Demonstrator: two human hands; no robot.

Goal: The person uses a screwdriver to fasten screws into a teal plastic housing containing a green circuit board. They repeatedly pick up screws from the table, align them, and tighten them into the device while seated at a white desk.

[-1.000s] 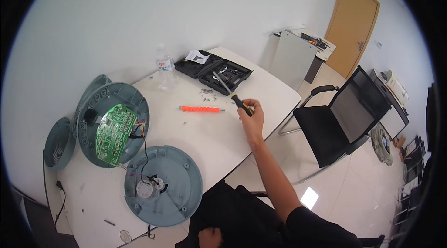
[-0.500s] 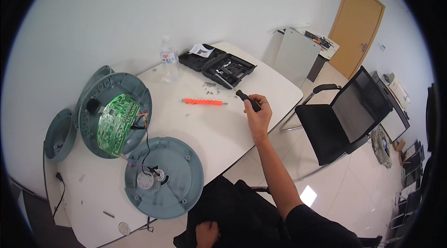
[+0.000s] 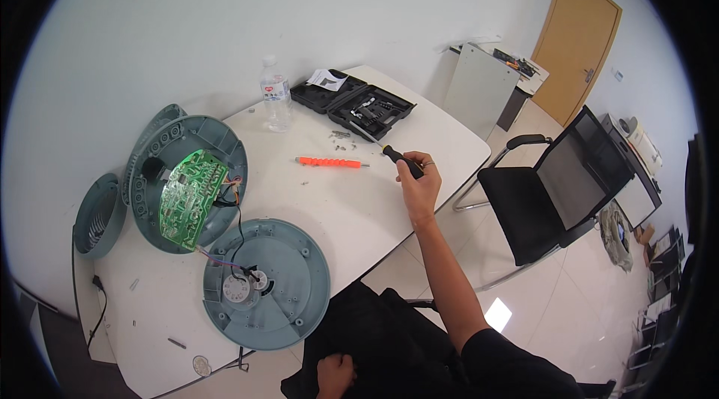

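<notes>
My right hand (image 3: 421,183) is closed round the black handle of a screwdriver (image 3: 392,155) above the right side of the table. Its shaft points up and left, near the open black tool case (image 3: 386,110) and a scatter of small screws (image 3: 341,135). At the bottom, my left hand (image 3: 336,375) lies on the black clothing over my lap, its fingers curled and seemingly with nothing in them. An orange flexible driver shaft (image 3: 329,162) lies left of the right hand. On the table's left, a grey-green round cover (image 3: 299,271) is wired to a green circuit board (image 3: 187,204) in a round housing (image 3: 234,148).
A water bottle (image 3: 275,99) stands by the wall beside the case. One more grey-green part (image 3: 101,227) sits at the left edge. Loose metal bits (image 3: 177,343) and a pale disc (image 3: 201,366) lie near the front edge. A black office chair (image 3: 517,197) stands right of the table.
The view has shifted very slightly. My right hand still grips the screwdriver in nearly the same place, and the left hand stays on my lap.
</notes>
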